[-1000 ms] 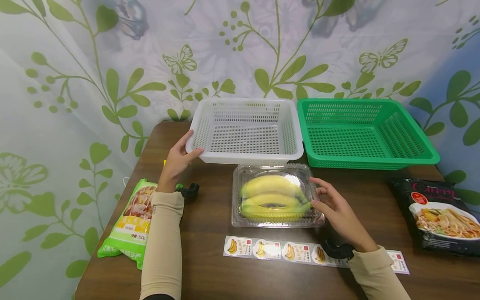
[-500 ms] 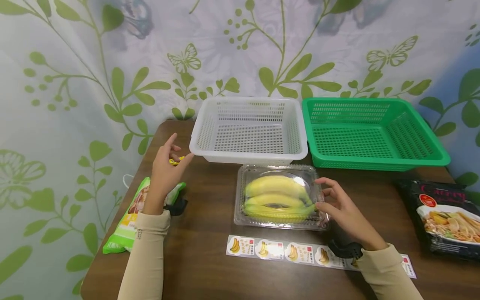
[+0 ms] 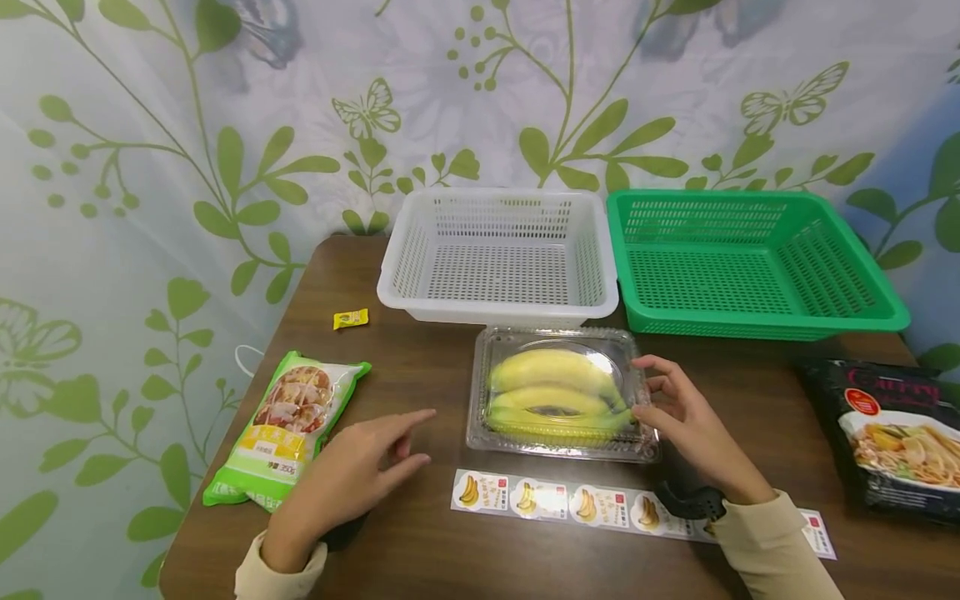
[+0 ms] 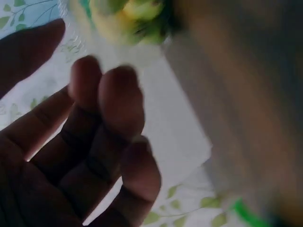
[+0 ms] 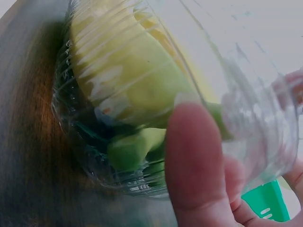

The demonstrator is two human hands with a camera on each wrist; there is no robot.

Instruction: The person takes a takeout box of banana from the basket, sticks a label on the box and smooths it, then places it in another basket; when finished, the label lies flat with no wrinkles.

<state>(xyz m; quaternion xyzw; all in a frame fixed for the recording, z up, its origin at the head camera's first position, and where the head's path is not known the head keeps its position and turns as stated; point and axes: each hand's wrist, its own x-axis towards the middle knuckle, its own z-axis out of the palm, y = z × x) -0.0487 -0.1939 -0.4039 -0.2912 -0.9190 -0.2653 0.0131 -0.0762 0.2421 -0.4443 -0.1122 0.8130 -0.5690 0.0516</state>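
Note:
A clear plastic clamshell box (image 3: 551, 335) lies closed on the wooden table, with yellow bananas (image 3: 551, 387) inside. My right hand (image 3: 686, 425) grips the box's right end, the thumb on the near part and the fingers farther back. In the right wrist view the thumb lies against the ribbed clear wall, close to the green banana stems (image 5: 128, 151). Left of the box, my left hand (image 3: 356, 467) hovers over the table with the index finger stretched toward it. It holds nothing, and a gap separates it from the box.
A strip of banana stickers (image 3: 555, 502) lies before the box. Behind stand a white basket (image 3: 495, 312) and a green basket (image 3: 765, 325). On the left are a green food bag (image 3: 288, 408) and a small yellow packet (image 3: 350, 318); a black noodle pack (image 3: 885, 433) lies right.
My left hand has let go of the white basket's left corner and come back toward the near left, beside the box. The right hand stays at the box.

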